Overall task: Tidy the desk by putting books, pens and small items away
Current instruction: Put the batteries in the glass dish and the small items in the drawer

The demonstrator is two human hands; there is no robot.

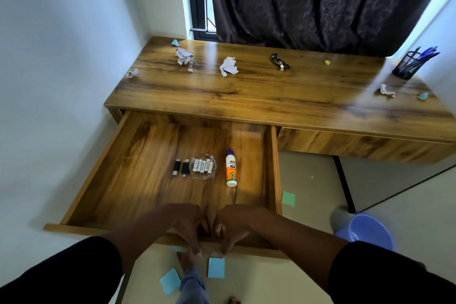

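Note:
The left desk drawer (pixel 103 180) stands pulled far out. Inside lie a white glue bottle (pixel 231 168), a glass dish of batteries (pixel 202 166) and two small black items (pixel 180 168). My left hand (pixel 187 226) and my right hand (pixel 233 226) grip the drawer's front panel (pixel 64 228) side by side at its middle, fingers curled over the top edge and thumbs below. On the desk top (pixel 271 91) lie several crumpled papers (pixel 229 66), a dark wrapper (pixel 280 61) and small coloured scraps (pixel 327 62). A black mesh pen holder (pixel 407 64) with blue pens stands at the far right.
Blue sticky notes (pixel 216 268) and a green one (pixel 288 198) lie on the floor. A purple plastic bin (pixel 367 232) stands on the floor at the right. A dark curtain (pixel 320 2) hangs behind the desk. A white wall runs along the left.

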